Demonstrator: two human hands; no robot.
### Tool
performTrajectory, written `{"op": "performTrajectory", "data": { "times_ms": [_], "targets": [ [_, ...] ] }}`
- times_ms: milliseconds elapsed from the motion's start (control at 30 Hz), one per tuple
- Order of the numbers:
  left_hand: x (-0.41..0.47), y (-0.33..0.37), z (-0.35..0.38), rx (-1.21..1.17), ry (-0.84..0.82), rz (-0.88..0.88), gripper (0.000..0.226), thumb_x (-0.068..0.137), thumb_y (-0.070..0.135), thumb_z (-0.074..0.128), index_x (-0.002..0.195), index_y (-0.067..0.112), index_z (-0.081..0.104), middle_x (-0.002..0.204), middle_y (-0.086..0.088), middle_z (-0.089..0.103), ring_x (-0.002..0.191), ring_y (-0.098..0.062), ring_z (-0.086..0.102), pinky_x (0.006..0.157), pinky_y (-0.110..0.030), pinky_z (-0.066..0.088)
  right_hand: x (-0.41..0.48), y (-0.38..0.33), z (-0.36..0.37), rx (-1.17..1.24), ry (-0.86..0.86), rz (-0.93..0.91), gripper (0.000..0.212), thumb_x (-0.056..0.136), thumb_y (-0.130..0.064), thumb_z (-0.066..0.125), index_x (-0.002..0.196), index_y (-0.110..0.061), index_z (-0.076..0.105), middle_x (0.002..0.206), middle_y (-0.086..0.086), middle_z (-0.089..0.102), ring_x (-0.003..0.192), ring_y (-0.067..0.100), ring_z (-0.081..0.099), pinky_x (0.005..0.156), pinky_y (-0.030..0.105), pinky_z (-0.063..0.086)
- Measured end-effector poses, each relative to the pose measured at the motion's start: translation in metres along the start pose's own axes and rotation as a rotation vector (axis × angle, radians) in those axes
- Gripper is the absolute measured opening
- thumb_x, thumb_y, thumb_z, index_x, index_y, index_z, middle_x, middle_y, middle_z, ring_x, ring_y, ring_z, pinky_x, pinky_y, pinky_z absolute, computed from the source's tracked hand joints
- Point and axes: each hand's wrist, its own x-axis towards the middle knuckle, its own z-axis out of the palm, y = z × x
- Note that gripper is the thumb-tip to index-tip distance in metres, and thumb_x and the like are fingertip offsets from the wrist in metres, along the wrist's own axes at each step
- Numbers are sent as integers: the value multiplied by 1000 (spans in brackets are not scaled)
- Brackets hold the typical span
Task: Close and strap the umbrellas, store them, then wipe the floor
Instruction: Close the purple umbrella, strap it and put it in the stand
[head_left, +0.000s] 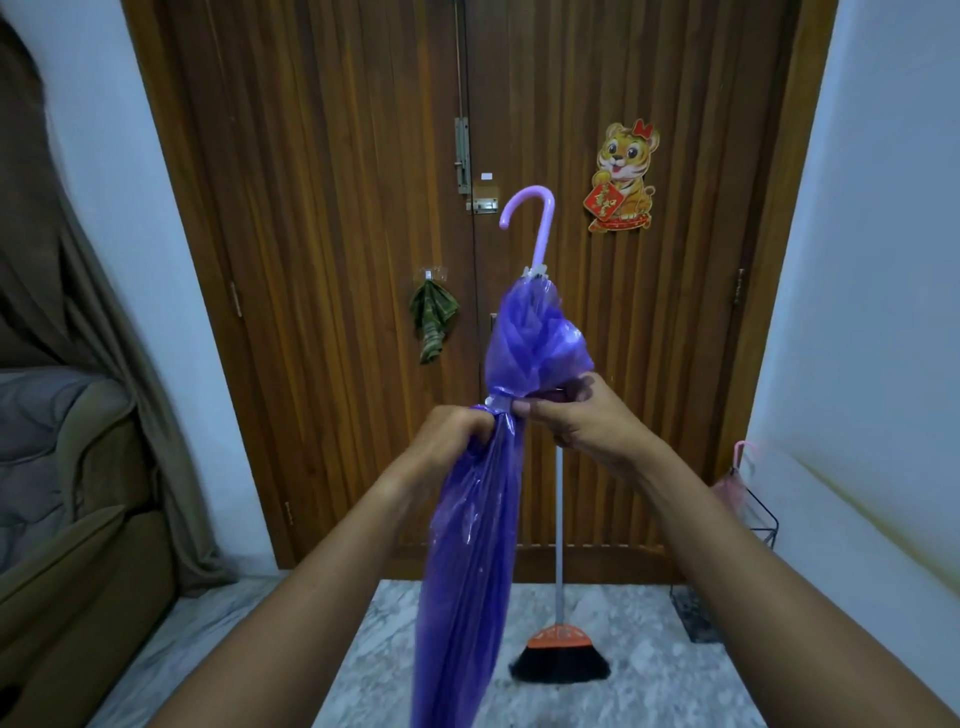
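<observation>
A closed purple umbrella (467, 545) of clear plastic is held upright in front of me, its lilac hook handle (535, 218) at the top. My left hand (452, 441) grips the bunched canopy at its waist. My right hand (576, 415) pinches the pale strap (501, 402) wrapped around the same spot. The canopy bulges above the strap and hangs in folds below it, running out of view at the bottom.
A broom (560, 654) with orange head leans against the wooden double door (337, 260). A wire rack (748, 514) holding a pink umbrella (730, 488) stands at the right wall. A green cloth (434, 322) hangs on a door hook. A sofa (67, 519) sits left. The floor (649, 691) is marble.
</observation>
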Motion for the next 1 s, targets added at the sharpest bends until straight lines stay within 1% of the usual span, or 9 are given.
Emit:
{"op": "performTrajectory", "data": {
  "times_ms": [100, 233, 367, 467, 567, 667, 800, 867, 1000],
  "targets": [
    [-9, -18, 9, 218, 327, 243, 27, 74, 31, 75, 101, 29, 70, 87, 10, 72, 81, -2, 67, 68, -18, 52, 5, 6, 5, -4, 121, 13, 24, 85, -1, 74, 107, -2, 66, 82, -1, 75, 67, 0, 71, 56, 13, 52],
    [-19, -35, 34, 217, 261, 284, 44, 68, 29, 83, 108, 29, 64, 96, 11, 72, 86, 0, 68, 75, -23, 57, 12, 15, 21, -63, 210, 57, 32, 79, -8, 81, 108, -13, 68, 92, 3, 79, 91, 15, 76, 87, 36, 61],
    [-14, -37, 33, 55, 359, 301, 40, 73, 6, 82, 106, 22, 65, 90, 2, 73, 79, -4, 70, 72, -30, 59, 18, 2, 22, -164, 60, 111, 34, 75, -7, 84, 106, -13, 71, 98, 5, 79, 94, 15, 76, 87, 37, 60],
    [-18, -28, 24, 4, 240, 356, 34, 78, -9, 70, 95, 20, 67, 83, -14, 70, 70, -18, 67, 63, -32, 53, 14, -17, 10, -250, -89, 134, 25, 81, -3, 78, 102, -16, 72, 92, 2, 78, 81, 10, 74, 66, 23, 55],
    [-17, -23, 13, 16, 144, 372, 33, 76, -11, 67, 88, 20, 68, 76, -1, 67, 69, -15, 65, 60, -26, 52, 9, -27, 3, -417, -102, 54, 17, 83, -8, 77, 98, -13, 72, 91, 2, 76, 81, 12, 74, 69, 25, 58],
    [-16, -21, 3, 1, -4, 314, 34, 78, -7, 68, 104, 15, 64, 89, -1, 71, 82, -19, 71, 72, -25, 57, 3, -32, -3, -461, -130, 31, 16, 82, -8, 78, 97, -9, 73, 89, 1, 77, 81, 8, 75, 66, 20, 57],
    [-19, -16, -1, -194, -185, 198, 46, 72, -4, 62, 115, 11, 61, 102, -15, 72, 92, -31, 69, 87, -43, 55, 0, -30, -5, -455, -49, -19, 9, 82, -12, 79, 88, -7, 75, 83, 5, 76, 75, 10, 73, 62, 16, 54],
    [-19, -12, 0, -328, -268, 173, 47, 70, -3, 55, 116, 4, 59, 100, -11, 73, 84, -25, 68, 79, -37, 57, 1, -23, -3, -412, 40, -43, 9, 81, -15, 80, 87, -8, 76, 81, 6, 75, 71, 12, 71, 62, 20, 54],
    [-22, -5, -2, -547, -389, 74, 35, 59, 5, 52, 92, -3, 60, 86, -13, 69, 67, -23, 65, 66, -32, 56, -2, -12, 5, -247, 108, -33, 10, 85, -13, 77, 87, -4, 76, 76, 9, 71, 65, 9, 63, 58, 21, 50]
  ]
}}
